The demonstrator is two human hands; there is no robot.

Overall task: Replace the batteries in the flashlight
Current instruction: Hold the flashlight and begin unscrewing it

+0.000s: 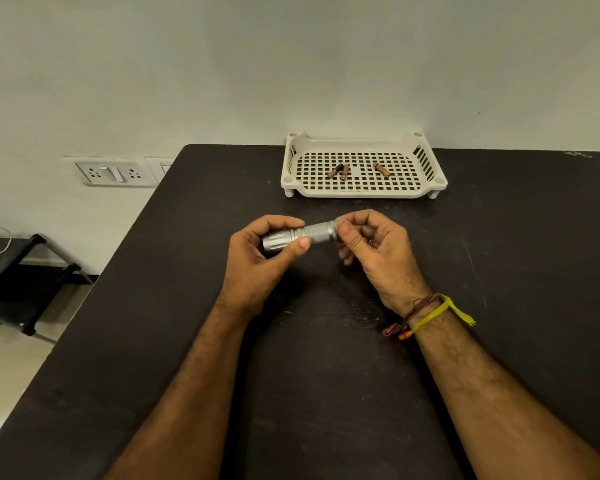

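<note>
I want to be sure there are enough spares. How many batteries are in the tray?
3. Two lie touching at the left of the white tray: and. One lies apart to the right. Any inside the flashlight are hidden.

One head view looks forward and down (close) over the table [187,271].

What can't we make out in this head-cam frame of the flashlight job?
- Tail end of the silver metal flashlight: covered by the right hand, so whether its cap is on or off is unclear.
- Flashlight lens: behind the left hand.
- Three small copper-coloured batteries in the cream perforated plastic tray: too small to read labels or polarity.
- Batteries inside the flashlight: hidden by its body.
- Black table: near edge cut off by the frame.
</note>
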